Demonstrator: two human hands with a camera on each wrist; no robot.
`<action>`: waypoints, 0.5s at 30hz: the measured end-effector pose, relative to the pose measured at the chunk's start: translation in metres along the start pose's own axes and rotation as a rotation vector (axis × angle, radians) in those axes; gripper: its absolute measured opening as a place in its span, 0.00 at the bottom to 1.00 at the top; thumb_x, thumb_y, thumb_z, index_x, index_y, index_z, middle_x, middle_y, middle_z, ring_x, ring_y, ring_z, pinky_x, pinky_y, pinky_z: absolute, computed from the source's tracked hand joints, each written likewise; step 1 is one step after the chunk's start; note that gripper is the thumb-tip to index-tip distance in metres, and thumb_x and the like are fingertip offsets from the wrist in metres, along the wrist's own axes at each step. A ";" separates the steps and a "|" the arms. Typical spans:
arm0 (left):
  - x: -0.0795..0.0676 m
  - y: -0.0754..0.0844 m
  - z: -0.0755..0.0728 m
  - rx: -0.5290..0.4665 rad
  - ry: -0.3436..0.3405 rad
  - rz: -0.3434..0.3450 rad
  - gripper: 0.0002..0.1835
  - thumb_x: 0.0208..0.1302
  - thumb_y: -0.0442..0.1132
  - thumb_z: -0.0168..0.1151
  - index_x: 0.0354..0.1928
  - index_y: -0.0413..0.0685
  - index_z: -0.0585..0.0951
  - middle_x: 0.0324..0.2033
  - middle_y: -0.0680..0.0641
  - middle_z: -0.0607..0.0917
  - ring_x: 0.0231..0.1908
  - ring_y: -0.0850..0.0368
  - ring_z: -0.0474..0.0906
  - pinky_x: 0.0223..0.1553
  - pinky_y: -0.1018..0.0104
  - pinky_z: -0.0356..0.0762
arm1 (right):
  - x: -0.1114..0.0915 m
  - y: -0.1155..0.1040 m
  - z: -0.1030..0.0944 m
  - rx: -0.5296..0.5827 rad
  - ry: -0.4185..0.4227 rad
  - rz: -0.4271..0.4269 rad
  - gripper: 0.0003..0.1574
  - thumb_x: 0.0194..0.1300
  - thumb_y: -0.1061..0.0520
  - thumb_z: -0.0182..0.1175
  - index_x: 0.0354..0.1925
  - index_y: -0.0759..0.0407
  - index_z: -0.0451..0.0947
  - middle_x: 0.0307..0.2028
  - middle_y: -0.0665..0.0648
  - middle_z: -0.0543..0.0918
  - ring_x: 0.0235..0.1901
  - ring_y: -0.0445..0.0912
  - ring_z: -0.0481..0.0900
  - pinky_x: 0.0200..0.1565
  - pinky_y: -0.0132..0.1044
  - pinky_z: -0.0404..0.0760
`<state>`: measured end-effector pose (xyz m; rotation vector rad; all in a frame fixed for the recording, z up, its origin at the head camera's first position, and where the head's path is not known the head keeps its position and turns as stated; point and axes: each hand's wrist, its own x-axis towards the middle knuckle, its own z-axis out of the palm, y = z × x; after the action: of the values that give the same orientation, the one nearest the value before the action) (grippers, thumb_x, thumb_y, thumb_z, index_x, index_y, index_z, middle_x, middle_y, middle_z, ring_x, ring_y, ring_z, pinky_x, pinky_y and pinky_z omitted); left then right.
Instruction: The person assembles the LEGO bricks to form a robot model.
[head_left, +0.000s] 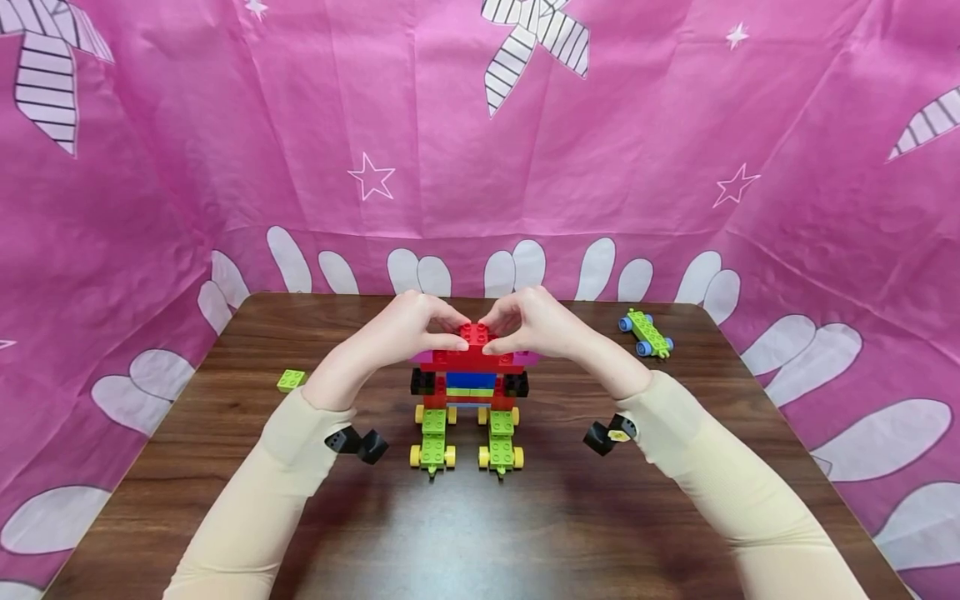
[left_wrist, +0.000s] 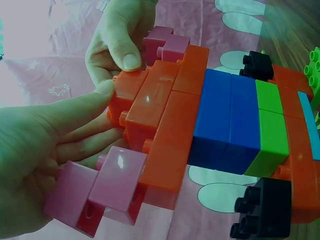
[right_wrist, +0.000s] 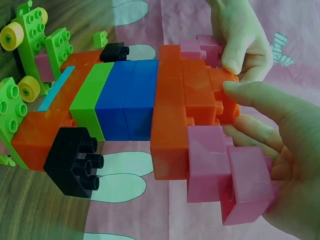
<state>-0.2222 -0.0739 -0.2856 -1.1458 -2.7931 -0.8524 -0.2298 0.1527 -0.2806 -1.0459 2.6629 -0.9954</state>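
A toy-brick figure stands upright on the table, on two lime-green wheeled bases [head_left: 433, 433] with yellow wheels. Its middle has blue bricks [head_left: 470, 381] over a lime-green layer, with black bricks [head_left: 422, 382] sticking out at both sides. Stepped red bricks form the upper part, and pink bricks [left_wrist: 120, 180] jut out on either side. My left hand [head_left: 412, 331] pinches the topmost red brick [head_left: 474, 333] between thumb and fingers from the left. From the right, my right hand [head_left: 538, 325] pinches that same brick, both thumbs on its near face.
A loose lime-green brick [head_left: 291, 381] lies on the brown table [head_left: 472, 542] to the left. At the back right is a lime-green wheeled base [head_left: 648, 333] with blue wheels. A pink patterned cloth [head_left: 465, 192] hangs behind the table and at both sides.
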 end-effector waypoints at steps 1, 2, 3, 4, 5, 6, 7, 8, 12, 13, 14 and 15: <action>0.000 0.000 0.000 -0.001 0.001 -0.001 0.18 0.57 0.45 0.70 0.48 0.44 0.86 0.40 0.47 0.89 0.41 0.54 0.84 0.43 0.62 0.82 | 0.000 0.000 0.000 -0.003 0.001 -0.003 0.17 0.52 0.57 0.73 0.41 0.62 0.85 0.34 0.56 0.88 0.34 0.45 0.86 0.39 0.36 0.85; 0.000 0.000 0.000 -0.002 0.001 -0.003 0.18 0.57 0.45 0.70 0.48 0.44 0.86 0.40 0.47 0.89 0.41 0.54 0.84 0.43 0.63 0.82 | 0.000 0.000 0.000 -0.005 0.001 -0.005 0.17 0.52 0.57 0.73 0.40 0.62 0.85 0.34 0.56 0.88 0.34 0.45 0.86 0.39 0.36 0.85; 0.000 0.000 0.000 -0.003 0.000 -0.003 0.18 0.57 0.45 0.70 0.48 0.44 0.86 0.40 0.47 0.89 0.41 0.54 0.84 0.43 0.63 0.82 | 0.000 -0.001 0.000 -0.008 0.002 -0.005 0.17 0.52 0.56 0.74 0.40 0.62 0.85 0.34 0.56 0.88 0.34 0.44 0.86 0.39 0.36 0.85; -0.001 0.000 0.000 -0.003 -0.001 -0.004 0.18 0.57 0.44 0.70 0.48 0.44 0.86 0.41 0.47 0.88 0.41 0.54 0.84 0.43 0.63 0.82 | 0.000 -0.001 0.000 -0.009 0.003 -0.005 0.17 0.51 0.56 0.74 0.40 0.62 0.85 0.34 0.56 0.88 0.34 0.44 0.86 0.39 0.36 0.85; 0.000 0.000 0.000 -0.003 -0.002 -0.005 0.18 0.57 0.45 0.70 0.48 0.44 0.86 0.41 0.47 0.88 0.41 0.54 0.84 0.43 0.63 0.82 | 0.000 -0.001 0.000 -0.011 0.003 -0.003 0.17 0.51 0.56 0.74 0.40 0.62 0.85 0.34 0.56 0.88 0.34 0.44 0.86 0.39 0.36 0.85; -0.001 0.001 0.000 -0.003 -0.005 -0.007 0.18 0.58 0.45 0.70 0.48 0.44 0.86 0.41 0.47 0.88 0.41 0.54 0.84 0.43 0.62 0.82 | 0.000 -0.001 0.000 -0.011 0.003 -0.001 0.17 0.51 0.56 0.74 0.40 0.62 0.85 0.34 0.56 0.88 0.34 0.44 0.86 0.39 0.36 0.85; -0.001 0.001 -0.001 -0.003 -0.007 -0.010 0.18 0.58 0.45 0.70 0.48 0.44 0.86 0.41 0.47 0.88 0.41 0.54 0.84 0.44 0.62 0.82 | 0.000 0.000 0.000 -0.013 0.002 0.003 0.17 0.51 0.56 0.74 0.40 0.62 0.85 0.34 0.55 0.88 0.34 0.44 0.86 0.39 0.36 0.85; -0.001 0.001 -0.001 -0.003 -0.011 -0.008 0.18 0.58 0.45 0.70 0.48 0.44 0.86 0.41 0.47 0.88 0.41 0.54 0.84 0.44 0.61 0.82 | 0.000 0.000 0.000 -0.011 0.000 0.006 0.17 0.51 0.56 0.74 0.40 0.62 0.85 0.34 0.55 0.88 0.34 0.44 0.86 0.39 0.36 0.85; 0.000 0.001 -0.002 -0.011 -0.021 -0.008 0.18 0.57 0.44 0.70 0.47 0.44 0.86 0.40 0.47 0.88 0.41 0.54 0.84 0.45 0.59 0.82 | 0.000 -0.001 -0.001 -0.008 -0.009 0.012 0.17 0.52 0.57 0.73 0.41 0.62 0.85 0.34 0.55 0.88 0.34 0.44 0.86 0.39 0.36 0.85; 0.000 0.001 -0.002 -0.014 -0.023 -0.006 0.18 0.57 0.44 0.70 0.47 0.43 0.86 0.40 0.47 0.89 0.41 0.55 0.84 0.45 0.59 0.82 | 0.000 -0.001 -0.001 -0.007 -0.010 0.012 0.17 0.52 0.57 0.73 0.41 0.62 0.85 0.34 0.55 0.88 0.34 0.44 0.85 0.39 0.36 0.85; 0.000 0.001 -0.003 -0.015 -0.025 -0.002 0.18 0.57 0.44 0.70 0.47 0.43 0.86 0.40 0.47 0.89 0.40 0.55 0.84 0.45 0.59 0.82 | 0.000 -0.001 -0.001 -0.006 -0.011 0.011 0.17 0.52 0.57 0.73 0.41 0.62 0.85 0.34 0.56 0.88 0.34 0.45 0.85 0.39 0.36 0.85; 0.000 0.001 -0.003 -0.018 -0.027 -0.002 0.18 0.57 0.44 0.70 0.47 0.44 0.86 0.40 0.47 0.89 0.40 0.55 0.84 0.45 0.59 0.82 | 0.000 -0.001 -0.001 -0.007 -0.011 0.009 0.17 0.52 0.57 0.73 0.41 0.62 0.85 0.34 0.56 0.88 0.34 0.44 0.85 0.39 0.36 0.85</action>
<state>-0.2221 -0.0746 -0.2829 -1.1651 -2.8144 -0.8705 -0.2295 0.1523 -0.2789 -1.0365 2.6621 -0.9761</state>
